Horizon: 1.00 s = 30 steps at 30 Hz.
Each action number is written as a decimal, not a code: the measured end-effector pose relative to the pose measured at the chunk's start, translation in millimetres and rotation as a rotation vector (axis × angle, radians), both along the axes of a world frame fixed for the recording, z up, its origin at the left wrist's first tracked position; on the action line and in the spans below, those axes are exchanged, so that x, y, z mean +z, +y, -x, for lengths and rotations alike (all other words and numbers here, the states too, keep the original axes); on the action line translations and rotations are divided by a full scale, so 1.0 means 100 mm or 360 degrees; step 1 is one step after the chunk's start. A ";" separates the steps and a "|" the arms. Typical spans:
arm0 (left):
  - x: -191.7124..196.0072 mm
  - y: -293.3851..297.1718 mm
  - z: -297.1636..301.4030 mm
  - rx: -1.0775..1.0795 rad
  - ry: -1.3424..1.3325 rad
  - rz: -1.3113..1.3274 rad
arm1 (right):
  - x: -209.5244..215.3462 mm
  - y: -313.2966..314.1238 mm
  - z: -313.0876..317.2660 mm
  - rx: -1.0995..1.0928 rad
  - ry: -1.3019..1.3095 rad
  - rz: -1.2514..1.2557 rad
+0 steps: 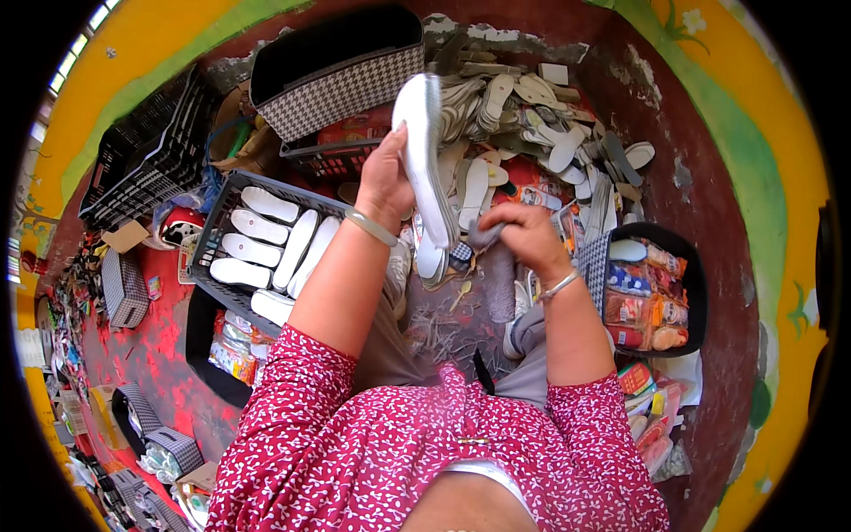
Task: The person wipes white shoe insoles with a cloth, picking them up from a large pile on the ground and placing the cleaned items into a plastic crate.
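Note:
Raised in front of me, my left hand [386, 179] is closed around a white insole [422, 151] with a greyish edge, held upright with its broad end at the top. Its lower end hangs near my right hand [532, 239], whose fingers are curled round a small grey, cloth-like piece [484, 234]; its exact kind is unclear. Just below that hand, a fuzzy purple-grey cylinder [499, 288] stands between my legs. To the left, a dark plastic crate [202, 257] holds several white insoles [269, 204] laid in rows.
A large heap of loose insoles [496, 97] lies against the far wall. At right stands a checked bin [596, 266] of packaged goods. Empty black crates [146, 151] and a houndstooth box [355, 93] sit at far left. Grey trimmings [443, 341] litter the floor between my feet.

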<state>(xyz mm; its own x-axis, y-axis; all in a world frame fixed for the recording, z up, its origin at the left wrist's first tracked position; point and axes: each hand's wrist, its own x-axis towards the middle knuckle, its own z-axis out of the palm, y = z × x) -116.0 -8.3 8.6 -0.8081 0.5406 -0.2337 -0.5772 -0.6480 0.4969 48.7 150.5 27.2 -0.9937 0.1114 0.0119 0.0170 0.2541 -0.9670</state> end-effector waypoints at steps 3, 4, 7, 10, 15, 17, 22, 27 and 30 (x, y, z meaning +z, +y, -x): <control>0.08 0.05 -0.14 -0.0280 0.0351 -0.0110 | 0.25 0.19 0.01 -0.0187 -0.0109 0.0885; 0.09 0.07 -0.18 -0.0347 0.0422 -0.0125 | 0.27 0.20 0.03 -0.0239 -0.0072 0.0854; 0.09 0.19 -0.30 -0.0459 0.0567 -0.0082 | 0.31 0.17 0.08 -0.0348 0.0076 0.0744; 0.10 0.25 -0.47 -0.0499 0.0744 0.0053 | 0.29 0.02 0.13 -0.0427 0.0267 0.0967; 0.09 0.34 -0.59 -0.0466 0.1030 0.0251 | 0.17 0.09 0.10 -0.0741 0.0379 0.0117; 0.09 0.35 -0.60 -0.0427 0.1137 0.0300 | 0.13 0.07 0.10 -0.0730 0.0415 -0.0029; 0.05 0.34 -0.60 -0.0314 0.1309 0.0383 | 0.18 -0.01 0.08 -0.0712 0.0379 -0.0164; 0.03 0.27 -0.53 -0.0332 0.1536 0.0542 | 0.38 0.16 0.01 -0.0338 0.0190 0.0866; 0.07 0.25 -0.54 -0.0297 0.1932 0.0762 | 0.49 0.47 -0.10 -0.0165 -0.0109 0.0918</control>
<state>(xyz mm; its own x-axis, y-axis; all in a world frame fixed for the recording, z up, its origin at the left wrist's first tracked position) -62.1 16.4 15.9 -0.5609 0.7331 0.3846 0.3348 -0.2240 0.9153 58.5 198.0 76.4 -0.9737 0.1774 -0.1430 0.0806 -0.3188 -0.9444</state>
